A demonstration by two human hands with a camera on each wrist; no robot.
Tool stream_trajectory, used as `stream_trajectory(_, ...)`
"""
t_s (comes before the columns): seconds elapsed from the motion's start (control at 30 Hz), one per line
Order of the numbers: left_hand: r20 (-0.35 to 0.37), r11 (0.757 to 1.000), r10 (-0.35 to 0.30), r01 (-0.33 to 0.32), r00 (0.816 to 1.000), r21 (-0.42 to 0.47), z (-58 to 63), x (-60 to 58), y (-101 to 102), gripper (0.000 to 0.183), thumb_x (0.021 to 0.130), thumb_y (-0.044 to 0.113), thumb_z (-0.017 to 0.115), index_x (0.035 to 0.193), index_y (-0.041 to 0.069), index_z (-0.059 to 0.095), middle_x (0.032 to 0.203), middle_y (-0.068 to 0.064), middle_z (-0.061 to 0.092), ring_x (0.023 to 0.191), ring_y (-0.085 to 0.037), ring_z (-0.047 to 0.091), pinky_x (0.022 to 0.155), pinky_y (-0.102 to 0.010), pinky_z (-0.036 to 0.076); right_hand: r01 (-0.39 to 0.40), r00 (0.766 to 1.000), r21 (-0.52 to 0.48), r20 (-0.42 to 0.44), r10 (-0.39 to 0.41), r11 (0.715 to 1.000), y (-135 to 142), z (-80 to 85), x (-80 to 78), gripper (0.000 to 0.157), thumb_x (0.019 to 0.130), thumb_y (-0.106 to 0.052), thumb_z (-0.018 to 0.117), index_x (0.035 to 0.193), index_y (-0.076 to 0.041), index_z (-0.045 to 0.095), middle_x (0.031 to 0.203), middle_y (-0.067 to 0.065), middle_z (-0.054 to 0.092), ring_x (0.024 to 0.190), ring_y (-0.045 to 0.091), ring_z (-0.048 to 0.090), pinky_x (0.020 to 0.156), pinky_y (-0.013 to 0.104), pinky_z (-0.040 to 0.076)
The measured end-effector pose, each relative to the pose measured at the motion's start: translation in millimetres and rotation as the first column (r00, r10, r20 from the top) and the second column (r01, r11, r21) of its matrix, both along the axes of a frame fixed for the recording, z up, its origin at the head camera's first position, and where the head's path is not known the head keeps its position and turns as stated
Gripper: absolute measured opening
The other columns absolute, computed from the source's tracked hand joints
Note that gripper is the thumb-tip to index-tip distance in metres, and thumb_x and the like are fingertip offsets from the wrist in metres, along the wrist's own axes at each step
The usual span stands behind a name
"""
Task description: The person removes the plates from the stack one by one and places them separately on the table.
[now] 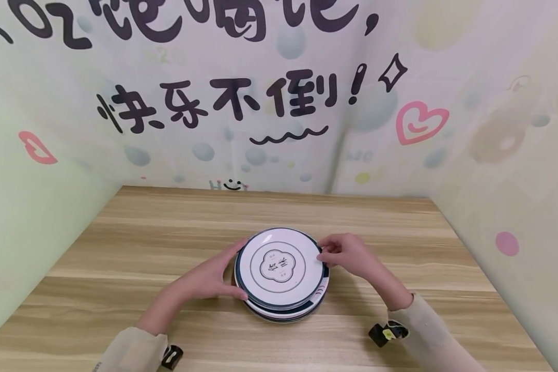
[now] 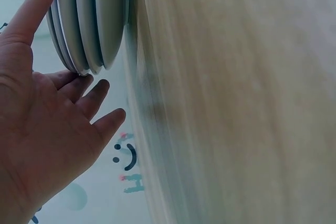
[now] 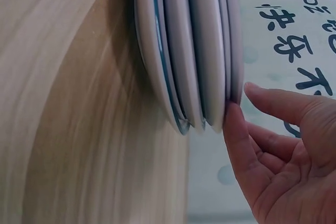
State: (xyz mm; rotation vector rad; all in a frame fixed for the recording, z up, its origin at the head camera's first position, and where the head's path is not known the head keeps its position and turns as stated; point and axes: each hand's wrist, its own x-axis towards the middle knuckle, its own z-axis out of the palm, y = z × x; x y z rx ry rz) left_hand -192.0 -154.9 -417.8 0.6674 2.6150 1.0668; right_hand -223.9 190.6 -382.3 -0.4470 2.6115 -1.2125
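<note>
A stack of several round plates stands on the wooden table, and its top plate (image 1: 279, 266) is white with a dark blue rim and a flower-shaped emblem. My left hand (image 1: 209, 279) lies spread along the stack's left side, thumb at the near rim and fingers toward the far rim. In the left wrist view its fingers (image 2: 97, 98) are mostly straight beside the plate edges. At the right rim, my right hand (image 1: 349, 254) pinches the top plate's edge. The right wrist view shows the index finger (image 3: 236, 129) at the rim and the thumb (image 3: 273, 100) over the upper face.
The light wooden table (image 1: 176, 217) carries the stack near its middle. A printed backdrop (image 1: 279, 160) with black writing and pink hearts rises behind the table and along both sides. Black wrist straps show at the left cuff (image 1: 135, 349) and the right cuff (image 1: 423, 325).
</note>
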Motion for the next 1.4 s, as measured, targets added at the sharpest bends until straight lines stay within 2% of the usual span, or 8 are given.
stream_trajectory(0.23,-0.008,1.0,-0.007,0.007,1.0,0.01,-1.7,-0.5,0,0.121,0.069,0.048,0.088,0.16,0.01,0.017,0.165,-0.019,0.022,0.151,-0.041,0.025,0.122,-0.057,0.024,0.061,0.997,-0.059,0.055,-0.058,0.996,-6,-7.6,-4.7,0.027,0.086,-0.005,0.075,0.108,0.009,0.066,0.084,0.009,0.064,0.07,0.011,0.061,0.066,0.028,0.062)
stream_trajectory(0.47,-0.012,1.0,-0.013,0.013,1.0,0.0,-0.9,-1.1,1,0.122,0.069,0.049,0.089,0.16,0.012,0.018,0.165,-0.018,0.022,0.151,-0.039,0.026,0.122,-0.057,0.025,0.119,0.984,-0.13,0.15,-0.099,0.984,-3,-9.8,-6.0,0.029,0.088,-0.003,0.072,0.112,0.01,0.061,0.088,0.007,0.059,0.074,0.012,0.059,0.067,0.028,0.062)
stream_trajectory(0.63,-0.006,1.0,-0.01,0.01,1.0,-0.007,-0.5,-1.3,3,0.122,0.069,0.05,0.088,0.16,0.012,0.017,0.165,-0.016,0.023,0.151,-0.039,0.027,0.122,-0.056,0.026,0.126,0.974,-0.22,0.214,-0.078,0.967,4,-10.3,-5.6,0.033,0.09,-0.003,0.069,0.117,0.012,0.056,0.089,0.005,0.06,0.072,0.009,0.061,0.068,0.026,0.061)
stream_trajectory(0.83,0.003,1.0,0.003,-0.003,1.0,-0.02,-1.1,-0.6,2,0.121,0.069,0.05,0.088,0.16,0.013,0.018,0.165,-0.016,0.023,0.151,-0.04,0.027,0.121,-0.057,0.028,0.134,0.963,-0.279,0.265,-0.058,0.951,12,-7.8,-6.1,0.035,0.09,-0.003,0.068,0.119,0.011,0.053,0.086,0.0,0.068,0.069,0.007,0.063,0.064,0.023,0.06)
stream_trajectory(1.07,0.003,0.999,0.007,-0.007,1.0,-0.038,0.7,0.6,1,0.121,0.069,0.052,0.087,0.16,0.014,0.017,0.165,-0.016,0.023,0.15,-0.041,0.028,0.12,-0.058,0.029,0.164,0.942,-0.373,0.335,-0.032,0.913,19,-4.1,-4.3,0.036,0.09,-0.003,0.066,0.12,0.007,0.049,0.083,-0.002,0.072,0.067,0.006,0.065,0.063,0.02,0.059)
stream_trajectory(1.4,0.008,0.998,0.024,-0.024,1.0,-0.06,4.1,1.5,3,0.114,0.075,0.056,0.081,0.16,0.016,0.018,0.165,-0.016,0.024,0.15,-0.041,0.028,0.121,-0.058,0.028,0.194,0.943,-0.409,0.327,-0.055,0.892,28,-0.1,-1.9,0.036,0.09,-0.003,0.067,0.121,0.005,0.049,0.08,-0.004,0.072,0.066,0.006,0.065,0.064,0.021,0.06)
